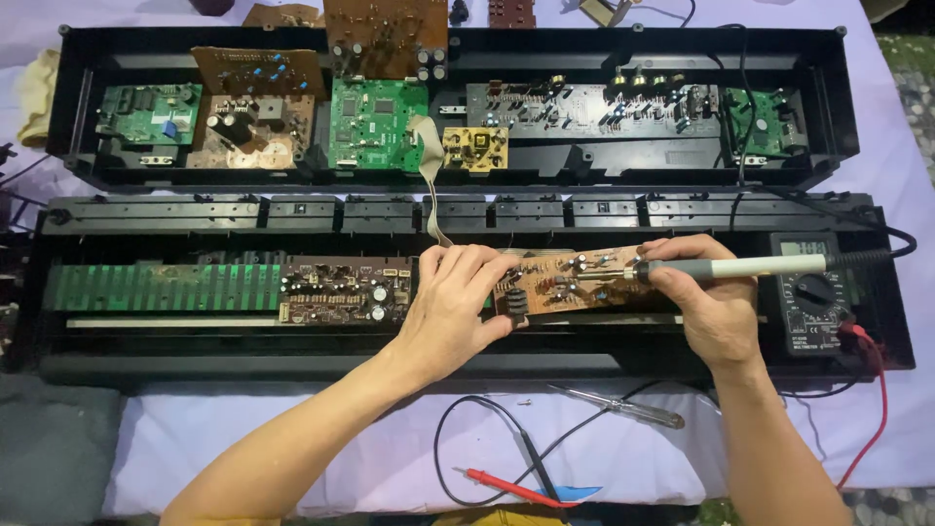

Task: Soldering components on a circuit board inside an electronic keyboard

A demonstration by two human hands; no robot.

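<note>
Across the desk (906, 166) lies the opened black case (448, 365). Over its middle, our left hand (450, 304) grips the brown board (570, 282), fingers curled on its edge. Our right hand (706, 297) clenches the iron (726, 268), tip on the board. We judge a slip could burn fingers or bridge joints.

- Two hands: left hand (450, 310), right hand (706, 304)
- One soldering iron (740, 267), at 3 o'clock
- One multimeter (811, 295)
- One screwdriver (623, 406), at 6 o'clock
- Two black case halves: upper half (584, 49), lower half (292, 365)
- One brown board (565, 282) under the hands
</note>
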